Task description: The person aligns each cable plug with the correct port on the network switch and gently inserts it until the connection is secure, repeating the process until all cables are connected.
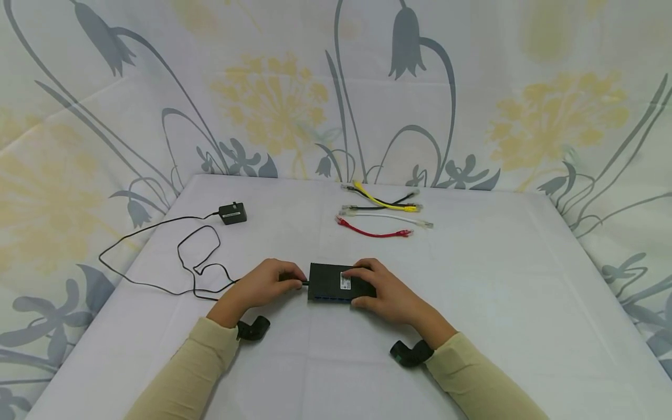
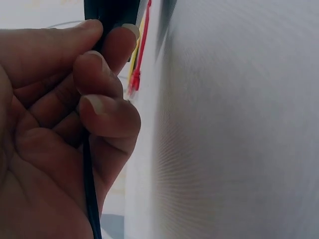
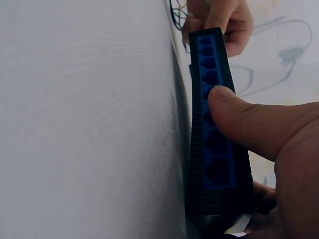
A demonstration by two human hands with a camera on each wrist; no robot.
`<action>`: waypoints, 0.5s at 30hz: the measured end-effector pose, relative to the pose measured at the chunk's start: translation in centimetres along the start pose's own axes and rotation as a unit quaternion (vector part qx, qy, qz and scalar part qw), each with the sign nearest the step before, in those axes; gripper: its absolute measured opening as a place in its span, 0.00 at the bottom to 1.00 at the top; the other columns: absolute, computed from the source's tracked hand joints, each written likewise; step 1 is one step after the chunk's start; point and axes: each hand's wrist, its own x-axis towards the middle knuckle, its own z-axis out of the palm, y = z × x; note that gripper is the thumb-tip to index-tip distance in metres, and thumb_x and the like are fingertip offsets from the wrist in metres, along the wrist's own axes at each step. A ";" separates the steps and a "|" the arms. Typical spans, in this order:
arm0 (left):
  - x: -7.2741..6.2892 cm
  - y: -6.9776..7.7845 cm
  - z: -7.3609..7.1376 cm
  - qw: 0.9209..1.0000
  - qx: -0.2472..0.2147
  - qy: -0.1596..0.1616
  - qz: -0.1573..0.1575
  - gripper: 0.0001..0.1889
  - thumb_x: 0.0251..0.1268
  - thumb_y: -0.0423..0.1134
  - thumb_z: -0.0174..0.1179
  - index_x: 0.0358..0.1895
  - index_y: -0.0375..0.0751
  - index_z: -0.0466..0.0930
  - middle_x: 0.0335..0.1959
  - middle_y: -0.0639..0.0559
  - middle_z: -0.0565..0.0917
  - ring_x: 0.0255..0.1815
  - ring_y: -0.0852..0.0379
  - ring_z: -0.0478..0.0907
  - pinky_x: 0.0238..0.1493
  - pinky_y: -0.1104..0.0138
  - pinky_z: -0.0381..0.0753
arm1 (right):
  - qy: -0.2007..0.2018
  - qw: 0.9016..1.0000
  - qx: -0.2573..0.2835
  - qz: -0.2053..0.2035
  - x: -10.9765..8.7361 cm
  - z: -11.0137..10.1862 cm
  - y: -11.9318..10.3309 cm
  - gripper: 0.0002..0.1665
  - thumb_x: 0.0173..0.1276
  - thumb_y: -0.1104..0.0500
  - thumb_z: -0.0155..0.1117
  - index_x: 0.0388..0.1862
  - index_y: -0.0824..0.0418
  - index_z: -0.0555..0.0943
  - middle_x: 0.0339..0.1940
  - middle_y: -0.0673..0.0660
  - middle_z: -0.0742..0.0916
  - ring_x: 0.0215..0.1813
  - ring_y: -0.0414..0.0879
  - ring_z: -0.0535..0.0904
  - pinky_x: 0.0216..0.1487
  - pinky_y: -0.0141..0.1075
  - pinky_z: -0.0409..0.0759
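Observation:
A black network switch (image 1: 328, 281) lies near the middle of the white table, a white label on its top. Its row of blue ports (image 3: 216, 142) faces the person. My right hand (image 1: 391, 293) grips the switch from the right, thumb on the port side and fingers over the top. At the switch's left end, my left hand (image 1: 269, 284) pinches the plug end of a black power cord (image 2: 89, 184) between thumb and fingertips. The plug meets the switch there; how deep it sits is hidden by the fingers. The cord runs back through the left palm.
The cord loops across the table's left side to a black power adapter (image 1: 233, 213). Behind the switch lie short network cables: a red one (image 1: 374, 234), a white one (image 1: 388, 216), a yellow one (image 1: 380, 201) and black ones. A floral cloth (image 1: 294, 116) hangs behind the table.

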 end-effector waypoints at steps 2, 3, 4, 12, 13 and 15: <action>0.0 0.0 0.1 1.000 0.006 0.002 0.001 0.07 0.67 0.37 0.60 0.43 0.45 0.85 0.41 0.55 0.87 0.44 0.61 0.80 0.49 0.65 0.79 | 0.000 1.000 0.000 0.005 0.0 0.0 0.0 0.30 0.65 0.49 0.68 0.66 0.40 0.72 0.67 0.52 0.70 0.68 0.49 0.68 0.67 0.50 0.69; 0.1 -0.1 0.1 1.000 0.011 0.004 0.002 0.07 0.67 0.37 0.60 0.43 0.45 0.85 0.41 0.55 0.87 0.44 0.61 0.80 0.48 0.65 0.79 | -0.001 1.000 -0.001 0.008 0.0 0.0 -0.1 0.30 0.65 0.49 0.67 0.66 0.40 0.72 0.67 0.52 0.70 0.68 0.49 0.68 0.67 0.50 0.69; 0.1 -0.1 0.2 1.000 0.016 0.007 0.003 0.06 0.67 0.38 0.60 0.43 0.45 0.85 0.41 0.55 0.87 0.44 0.61 0.80 0.48 0.66 0.79 | -0.002 1.000 -0.002 0.011 0.0 0.0 -0.1 0.30 0.65 0.49 0.67 0.66 0.40 0.72 0.67 0.52 0.70 0.68 0.49 0.67 0.67 0.50 0.69; 0.4 -0.1 0.7 0.998 0.048 0.030 -0.010 0.05 0.65 0.40 0.62 0.41 0.47 0.84 0.37 0.59 0.87 0.38 0.65 0.80 0.43 0.67 0.79 | -0.001 1.000 -0.011 0.021 0.0 -0.1 -0.4 0.31 0.65 0.48 0.67 0.66 0.40 0.72 0.68 0.52 0.70 0.68 0.50 0.68 0.67 0.50 0.70; 0.4 -0.1 0.8 0.998 0.051 0.033 -0.013 0.05 0.65 0.40 0.62 0.41 0.47 0.84 0.37 0.58 0.87 0.38 0.65 0.80 0.43 0.67 0.79 | 0.001 1.000 -0.012 0.019 0.0 -0.1 -0.5 0.31 0.64 0.48 0.68 0.66 0.40 0.72 0.68 0.53 0.70 0.68 0.50 0.68 0.66 0.50 0.70; 0.4 0.1 0.8 0.998 0.056 0.037 -0.020 0.05 0.65 0.40 0.62 0.42 0.47 0.84 0.38 0.58 0.87 0.39 0.64 0.80 0.44 0.66 0.79 | 0.004 1.000 -0.014 0.015 0.0 0.0 -0.5 0.31 0.64 0.48 0.68 0.66 0.40 0.72 0.67 0.53 0.70 0.67 0.50 0.69 0.66 0.50 0.70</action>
